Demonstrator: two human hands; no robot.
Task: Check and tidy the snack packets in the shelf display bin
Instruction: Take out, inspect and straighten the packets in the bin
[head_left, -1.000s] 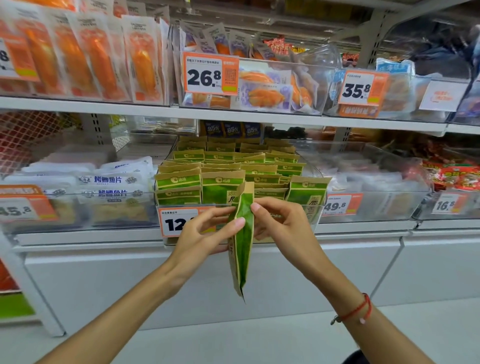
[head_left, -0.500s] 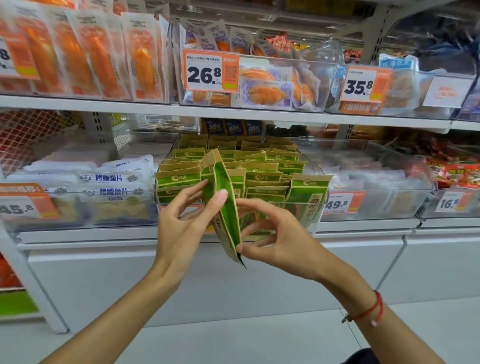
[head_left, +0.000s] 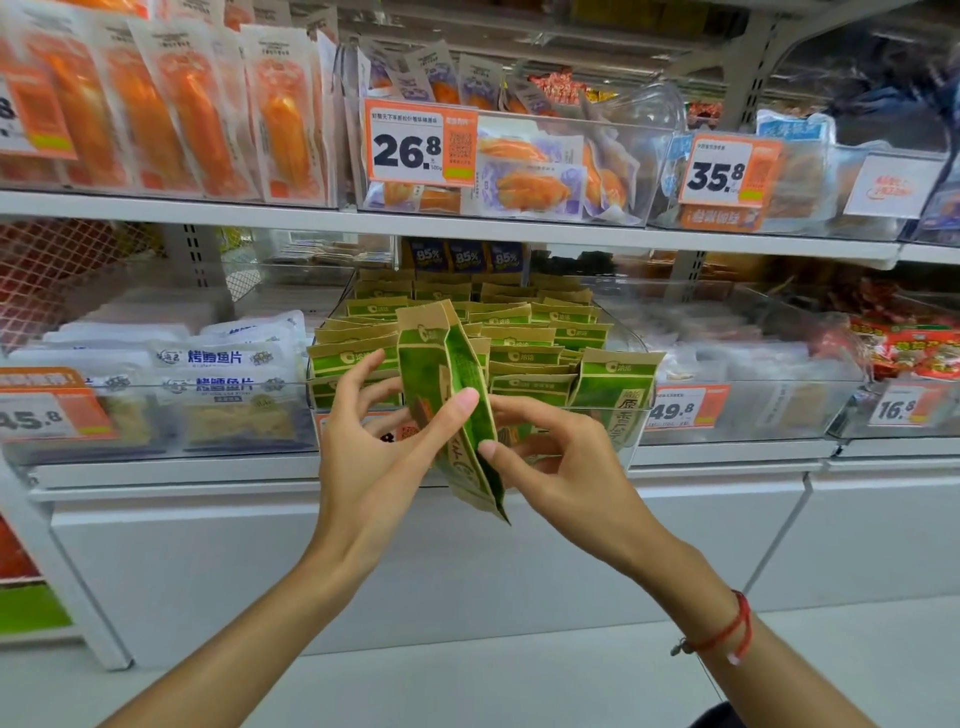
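Since a moment ago, both hands have lifted the green packet (head_left: 452, 410) a little and tipped it more, so more of its flat front now shows. It is held in the air just in front of the clear display bin (head_left: 631, 415), which sits on the middle shelf (head_left: 727, 451). The packet is long and thin. Its long side runs up and down, but it leans: the brown top points up and a bit to the left, and the bottom corner points down and to the right. We see its front face and its narrow green side. The left hand (head_left: 371, 457) is on the left of the packet. Its thumb presses on the green side near the middle, and its other fingers (head_left: 358, 374) are curled behind the packet, so this hand pinches it. The right hand (head_left: 563, 462) is on the right and lower down. One fingertip touches the green side just under the left thumb, and its other fingers are bent loosely close by. I cannot tell if the right hand grips the packet or just touches it. Many more green packets (head_left: 524, 348) stand in rows inside the bin behind the hands. A red string bracelet (head_left: 730, 631) is on the right wrist. Orange price tags (head_left: 420, 148) hang on the bins above and beside.
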